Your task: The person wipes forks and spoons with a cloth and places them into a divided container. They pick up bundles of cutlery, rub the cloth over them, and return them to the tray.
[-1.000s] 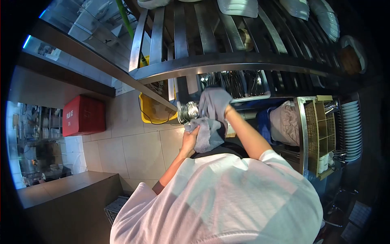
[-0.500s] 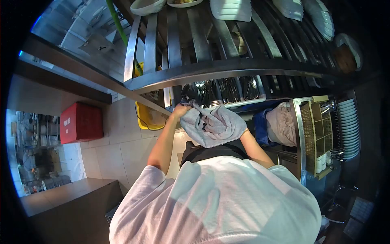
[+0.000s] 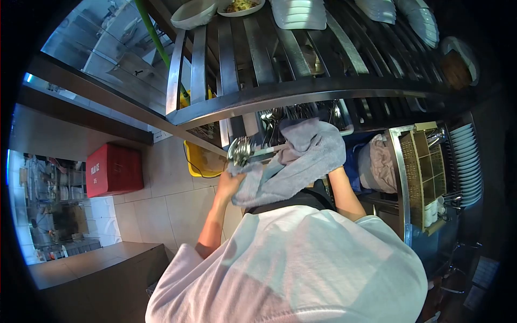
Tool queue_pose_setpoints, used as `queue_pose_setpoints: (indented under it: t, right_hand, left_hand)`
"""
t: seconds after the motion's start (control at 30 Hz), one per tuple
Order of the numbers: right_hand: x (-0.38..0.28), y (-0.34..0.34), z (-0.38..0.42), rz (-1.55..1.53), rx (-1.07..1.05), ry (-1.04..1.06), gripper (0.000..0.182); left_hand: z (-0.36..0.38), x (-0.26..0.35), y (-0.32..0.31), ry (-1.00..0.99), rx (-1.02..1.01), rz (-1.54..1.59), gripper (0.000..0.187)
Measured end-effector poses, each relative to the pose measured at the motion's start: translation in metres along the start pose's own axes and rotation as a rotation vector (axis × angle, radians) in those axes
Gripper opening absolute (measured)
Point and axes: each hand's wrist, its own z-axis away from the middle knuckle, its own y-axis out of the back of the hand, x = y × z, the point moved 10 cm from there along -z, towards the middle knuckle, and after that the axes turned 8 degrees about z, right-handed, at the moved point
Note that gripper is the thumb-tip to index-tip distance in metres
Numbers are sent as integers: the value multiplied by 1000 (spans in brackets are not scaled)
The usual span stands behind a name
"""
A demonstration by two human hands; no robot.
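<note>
A grey towel (image 3: 301, 167) is stretched between my two hands, bunched up on its right side. My left hand (image 3: 230, 183) is closed on the towel's left end. Just above that hand a bunch of metal spoons (image 3: 242, 150) sticks out, bowls to the left, handles running right into the towel folds. My right hand (image 3: 337, 175) holds up the towel's right side; the cloth covers its fingers. Behind the towel, a cutlery tray (image 3: 349, 129) with several forks and spoons sits under the slatted shelf, partly hidden.
The metal slatted shelf (image 3: 301, 89) above carries stacked white dishes (image 3: 299, 13) and a plate of food (image 3: 240, 6). A yellow bin (image 3: 203, 161) and a red box (image 3: 114, 169) stand at left. On the right are a cloth-filled blue container (image 3: 377, 163), a divided rack (image 3: 425, 172) and stacked plates (image 3: 466, 167).
The spoons have come into view beside my left hand, which has moved down and slightly left. The towel has spread out, and its bunched part has shifted right and up.
</note>
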Motion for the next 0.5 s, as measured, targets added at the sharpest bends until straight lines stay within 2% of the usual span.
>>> queue_pose_setpoints:
  t: [0.07,0.13,0.2,0.3,0.37,0.4,0.47,0.5]
  right_hand:
    - [-4,2,-10,4,-35,-19,27]
    - [-9,0,-17,24,-86,-26,27]
    - [-13,-3,-25,74,-156,-32,28]
    - [-16,-19,-31,238,-322,-41,30]
    - [-4,-63,-27,401,-517,25,32]
    - [16,-100,-19,400,-519,29,32]
    - [37,-126,-5,31,-79,94,22]
    - [24,-114,-6,30,-90,93,22]
  left_hand:
    - [36,16,5,42,41,104,20]
    - [61,17,9,186,167,379,15]
    - [58,15,8,189,198,420,12]
    - [32,34,-9,72,192,502,13]
    - [3,56,-29,-47,133,442,13]
    - [-19,45,-43,-16,85,470,13]
    - [-47,36,-72,70,-18,492,13]
    - [-52,11,-78,144,-14,444,14]
